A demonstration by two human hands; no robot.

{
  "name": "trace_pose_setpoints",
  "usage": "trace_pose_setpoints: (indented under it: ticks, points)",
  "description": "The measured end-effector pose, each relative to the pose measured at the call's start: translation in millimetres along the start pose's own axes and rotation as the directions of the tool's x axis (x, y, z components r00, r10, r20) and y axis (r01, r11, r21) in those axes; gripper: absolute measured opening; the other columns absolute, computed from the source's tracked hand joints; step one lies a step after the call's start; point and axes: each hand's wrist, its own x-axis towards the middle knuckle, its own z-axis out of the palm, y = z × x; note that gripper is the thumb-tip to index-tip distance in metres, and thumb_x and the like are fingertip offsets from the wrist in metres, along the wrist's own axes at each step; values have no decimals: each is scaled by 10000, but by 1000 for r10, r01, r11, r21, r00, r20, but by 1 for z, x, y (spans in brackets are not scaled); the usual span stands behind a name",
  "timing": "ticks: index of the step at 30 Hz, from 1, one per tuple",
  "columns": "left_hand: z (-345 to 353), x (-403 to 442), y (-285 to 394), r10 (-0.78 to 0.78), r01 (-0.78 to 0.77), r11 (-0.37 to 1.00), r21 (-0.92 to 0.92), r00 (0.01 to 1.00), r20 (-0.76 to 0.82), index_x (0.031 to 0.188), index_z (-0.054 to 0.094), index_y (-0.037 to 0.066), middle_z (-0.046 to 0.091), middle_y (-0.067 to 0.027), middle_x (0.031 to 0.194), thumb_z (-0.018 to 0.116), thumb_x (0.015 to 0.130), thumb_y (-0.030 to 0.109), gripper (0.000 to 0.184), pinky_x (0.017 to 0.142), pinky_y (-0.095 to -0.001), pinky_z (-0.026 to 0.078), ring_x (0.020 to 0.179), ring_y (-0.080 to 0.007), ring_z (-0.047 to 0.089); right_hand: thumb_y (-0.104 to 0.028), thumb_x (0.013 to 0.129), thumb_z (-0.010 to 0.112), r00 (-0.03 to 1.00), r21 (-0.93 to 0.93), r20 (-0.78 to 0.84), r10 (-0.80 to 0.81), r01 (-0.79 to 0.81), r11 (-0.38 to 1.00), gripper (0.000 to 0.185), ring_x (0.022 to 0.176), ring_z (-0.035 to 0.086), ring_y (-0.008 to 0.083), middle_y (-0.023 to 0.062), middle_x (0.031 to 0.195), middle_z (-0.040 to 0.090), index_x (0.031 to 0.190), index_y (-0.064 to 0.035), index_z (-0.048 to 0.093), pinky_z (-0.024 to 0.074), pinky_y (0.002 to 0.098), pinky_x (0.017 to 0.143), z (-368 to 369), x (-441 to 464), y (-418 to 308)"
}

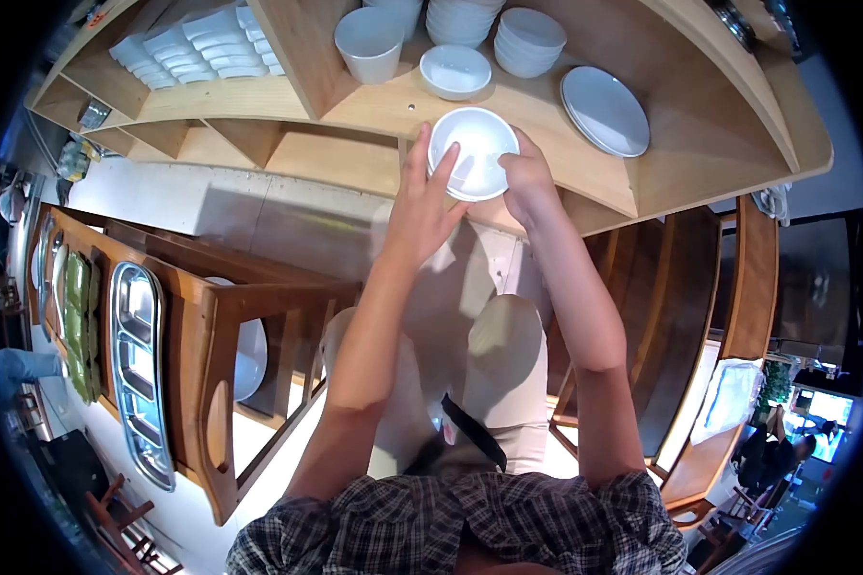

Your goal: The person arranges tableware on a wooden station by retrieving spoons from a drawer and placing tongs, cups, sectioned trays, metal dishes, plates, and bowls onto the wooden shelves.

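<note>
Between my two hands is a white bowl (479, 172), held in front of the wooden shelf (355, 158) with its inside facing me. My left hand (419, 206) grips its left side, fingers reaching over the rim. On the right side, my right hand (529, 182) has its thumb over the rim and its other fingers hidden behind. Just beyond on the shelf sits a small white bowl (455, 72). Stacked white bowls (529, 43) and a larger white bowl (369, 43) stand behind it. White plates (606, 110) lie to the right.
White scalloped dishes (201, 48) fill the upper left compartment. At left, a wooden cart (216, 316) carries a metal divided tray (139, 369) and green trays (81, 326). Dark wooden furniture (666, 307) stands at right, with a plastic-wrapped item (729, 398) beside it. A person (777, 455) is far right.
</note>
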Motion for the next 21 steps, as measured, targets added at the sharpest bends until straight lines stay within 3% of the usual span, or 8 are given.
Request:
trace_pose_setpoints:
  ticks: [7, 10, 12, 13, 15, 17, 19, 21]
  points:
    - [-19, -1, 49, -231, 265, 955, -135, 947, 225, 1267, 463, 104, 193, -223, 1443, 654, 670, 8, 634, 1042, -441, 308, 1295, -425, 270, 126, 746, 368, 987, -164, -127, 97, -117, 980, 466, 1009, 563, 226, 155, 1093, 573, 1190, 47, 488, 452, 324, 883, 2, -37, -9]
    - [-34, -17, 87, -283, 317, 932, -177, 939, 195, 1310, 392, 42, 219, -236, 1430, 610, 745, 9, 606, 1032, -406, 315, 1294, -407, 298, 112, 754, 371, 972, -101, -189, 141, -162, 982, 446, 1003, 562, 214, 147, 1090, 576, 1178, 52, 495, 453, 314, 876, 0, -78, -13]
    - [-49, -10, 125, -488, 488, 854, -182, 871, 46, 1336, 351, -4, 317, -213, 1391, 578, 818, 70, 570, 1007, -364, 342, 1249, -325, 384, 107, 754, 373, 959, 17, -136, 249, -249, 968, 445, 1006, 561, 216, 143, 1098, 576, 1180, 55, 493, 445, 306, 881, 4, -108, -30]
    - [-61, -6, 133, -488, 486, 855, -179, 872, 35, 1336, 351, -4, 317, -213, 1391, 578, 818, 70, 570, 1007, -364, 342, 1249, -325, 384, 109, 746, 372, 968, -66, -150, 201, -212, 975, 472, 1007, 560, 217, 141, 1099, 576, 1198, 42, 489, 437, 300, 888, 5, -123, -33]
    - [-90, -3, 145, -714, 780, 512, -359, 619, 327, 1343, 339, -14, 413, -172, 1330, 576, 856, 132, 561, 982, -326, 367, 1185, -247, 448, 103, 736, 362, 965, -20, -96, 243, -246, 969, 502, 1045, 541, 217, 139, 1125, 564, 1216, 24, 486, 409, 300, 923, 11, -155, -58]
    - [-127, 23, 175, -722, 830, 485, -275, 558, 409, 1339, 340, -20, 486, -143, 1256, 581, 871, 201, 571, 954, -293, 385, 1130, -193, 483, 102, 729, 351, 975, -44, -58, 215, -218, 975, 518, 1075, 524, 216, 138, 1148, 552, 1222, 16, 485, 391, 295, 942, 24, -194, -103]
    - [-168, 60, 219, -654, 901, 418, -111, 384, 652, 1341, 347, -6, 502, -149, 1231, 582, 875, 218, 568, 930, -287, 400, 1132, -197, 480, 101, 722, 339, 985, -66, -16, 173, -174, 983, 535, 1105, 506, 216, 137, 1171, 541, 1228, 8, 485, 374, 291, 962, 38, -222, -152]
    - [-193, 67, 254, -621, 840, 526, -130, 484, 616, 1332, 371, 29, 532, -118, 1174, 567, 886, 255, 537, 824, -272, 455, 1059, -177, 519, 102, 705, 320, 977, -88, 18, 212, -210, 974, 569, 1149, 475, 218, 133, 1208, 518, 1243, 2, 473, 346, 285, 989, 48, -253, -197]
